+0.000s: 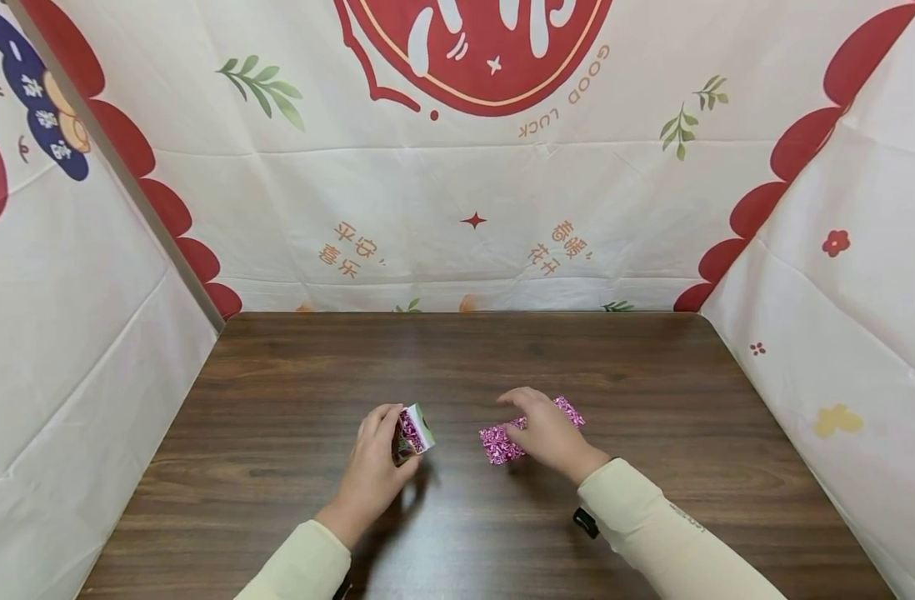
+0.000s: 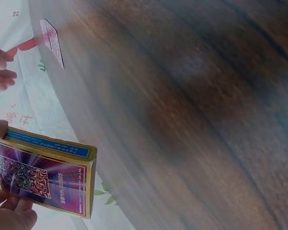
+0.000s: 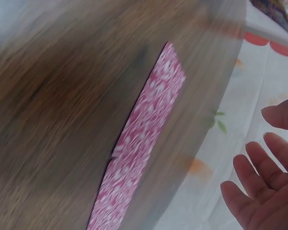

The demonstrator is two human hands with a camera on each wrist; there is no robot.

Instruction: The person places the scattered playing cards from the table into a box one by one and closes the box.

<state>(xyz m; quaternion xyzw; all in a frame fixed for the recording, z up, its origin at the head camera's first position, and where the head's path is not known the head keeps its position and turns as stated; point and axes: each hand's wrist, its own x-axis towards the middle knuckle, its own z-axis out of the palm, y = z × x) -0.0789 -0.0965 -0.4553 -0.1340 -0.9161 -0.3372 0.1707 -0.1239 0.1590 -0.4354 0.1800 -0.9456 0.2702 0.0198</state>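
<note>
My left hand grips a playing-card box above the left-middle of the table. In the left wrist view the box is purple with gold edges, held between thumb and fingers. Its end toward the right in the head view shows a white and green flap, and a pink pattern shows on it. Over pink-and-white patterned cards hovers my right hand, fingers loosely bent and holding nothing. The right wrist view shows these cards flat on the wood in a strip with a small step along one edge, apart from the fingers.
The brown wooden table carries the cards. A white printed cloth hangs behind its far edge, and similar cloths stand at the left and right sides. A black wrist strap piece hangs below the right sleeve.
</note>
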